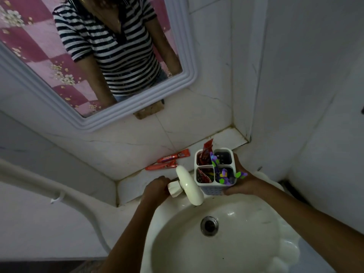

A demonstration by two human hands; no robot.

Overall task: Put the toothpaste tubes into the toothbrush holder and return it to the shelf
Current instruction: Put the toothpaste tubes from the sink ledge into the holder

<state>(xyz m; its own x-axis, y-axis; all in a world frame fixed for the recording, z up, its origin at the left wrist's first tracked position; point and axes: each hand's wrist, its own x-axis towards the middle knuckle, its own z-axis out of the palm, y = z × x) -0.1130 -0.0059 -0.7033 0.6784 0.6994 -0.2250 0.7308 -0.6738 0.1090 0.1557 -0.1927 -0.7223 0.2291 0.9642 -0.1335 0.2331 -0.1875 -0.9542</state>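
My right hand (243,184) grips a white four-compartment toothbrush holder (213,191) above the back rim of the sink. Red toothpaste tubes (206,152) stand in its two left compartments, and purple-green toothbrushes (223,174) fill the near right one. Two more red toothpaste tubes lie on the tiled shelf, one (174,157) against the wall and one (161,166) just in front of it. My left hand (156,187) is curled beside the tap handle, below those two tubes; I cannot tell whether it holds anything.
A cream tap (189,187) rises between my hands over the white sink (256,253). The tiled shelf (226,137) runs along the wall into the right corner. A white-framed mirror (189,79) hangs above it. A white pipe (59,194) crosses at the left.
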